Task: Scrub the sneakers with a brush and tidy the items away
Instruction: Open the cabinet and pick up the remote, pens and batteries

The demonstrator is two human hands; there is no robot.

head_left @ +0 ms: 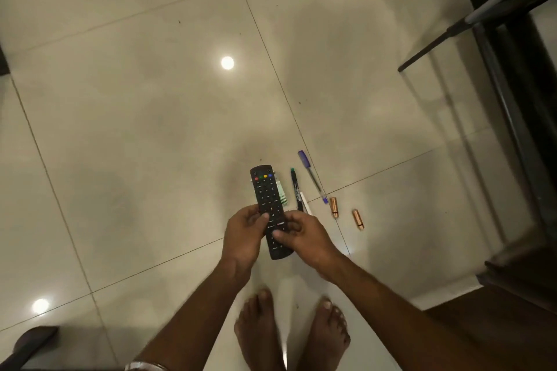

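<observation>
I hold a black remote control (269,210) in both hands above the tiled floor (135,129), its coloured buttons pointing away from me. No sneakers or brush show anywhere here. My left hand (243,239) is clenched round its left edge, thumb on the keypad; my right hand (304,236) grips the lower right side, thumb pressed on the face. Under the remote a small green-and-white item (279,193) peeks out, too hidden to name. Beside it on the floor lie a black marker (297,189), then a purple pen (312,176), then two copper-coloured batteries (334,207) (358,219) slightly apart. My bare feet (291,334) stand below. A dark furniture frame (512,93) runs along the floor's right edge.
</observation>
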